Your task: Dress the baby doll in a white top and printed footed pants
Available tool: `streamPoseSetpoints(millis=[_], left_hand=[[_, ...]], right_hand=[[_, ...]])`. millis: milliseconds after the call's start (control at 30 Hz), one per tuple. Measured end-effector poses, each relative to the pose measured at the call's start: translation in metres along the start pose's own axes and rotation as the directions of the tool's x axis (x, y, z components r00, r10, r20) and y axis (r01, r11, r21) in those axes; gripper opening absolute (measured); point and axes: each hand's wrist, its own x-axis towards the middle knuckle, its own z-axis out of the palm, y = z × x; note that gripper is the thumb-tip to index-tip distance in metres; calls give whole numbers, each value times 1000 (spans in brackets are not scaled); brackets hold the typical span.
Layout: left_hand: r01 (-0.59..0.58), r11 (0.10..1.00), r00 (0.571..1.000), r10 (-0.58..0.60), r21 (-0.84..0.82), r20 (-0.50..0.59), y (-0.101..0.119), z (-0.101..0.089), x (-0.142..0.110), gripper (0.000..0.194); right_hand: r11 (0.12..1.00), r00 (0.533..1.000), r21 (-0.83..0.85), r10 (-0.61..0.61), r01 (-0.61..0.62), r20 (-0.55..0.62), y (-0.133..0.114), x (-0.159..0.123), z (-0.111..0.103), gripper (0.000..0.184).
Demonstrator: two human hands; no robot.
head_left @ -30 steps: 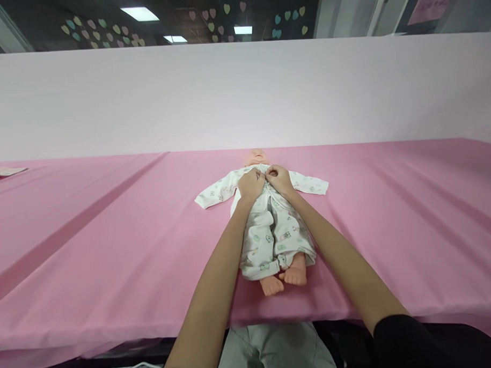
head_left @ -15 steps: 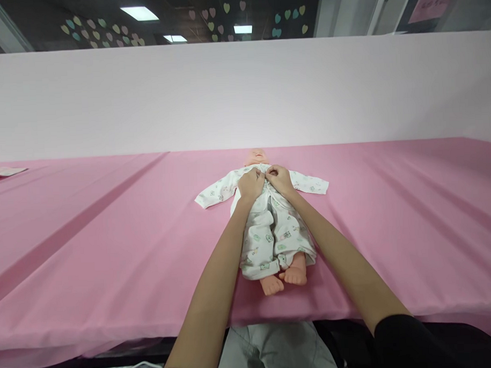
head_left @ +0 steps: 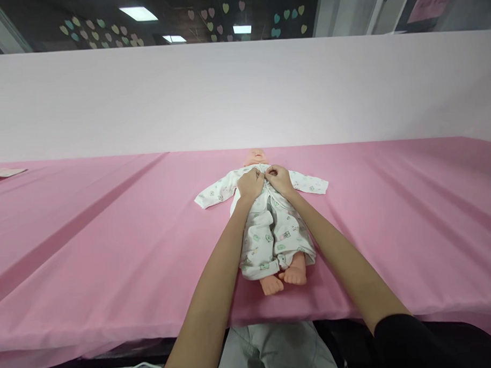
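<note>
A baby doll lies on its back on the pink cloth, head away from me and bare feet toward me. It wears a white printed baby shirt with both long sleeves spread sideways, and white printed pants over its legs. Up at the chest, my left hand is closed, pinching the shirt front near the neckline. Close beside it, my right hand pinches the same shirt front with thumb and forefinger. Any fastener between the fingertips is too small and covered to make out.
The pink cloth covers the table up to a white partition at the back. A piece of light fabric lies at the far left edge. Behind the partition is dark glass with heart stickers. A white cable hangs below the table's front.
</note>
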Motion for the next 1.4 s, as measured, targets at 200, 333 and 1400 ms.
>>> streamPoseSetpoints(millis=[200, 333, 1400], left_hand=[[5, 1000, 999, -6, 28, 50, 3, -4, -1, 26], [-17, 1000, 994, 17, 6, 105, 6, -9, 2, 28], [-57, 955, 790, 222, -292, 571, 9, -62, 2, 24]], right_hand=[[1000, 1000, -5, 10, -10, -19, -1, 0, 0, 6], [1000, 999, -10, 20, -21, -45, 0, 0, 0, 6], [904, 792, -425, 287, -38, 539, -86, -2, -47, 18]])
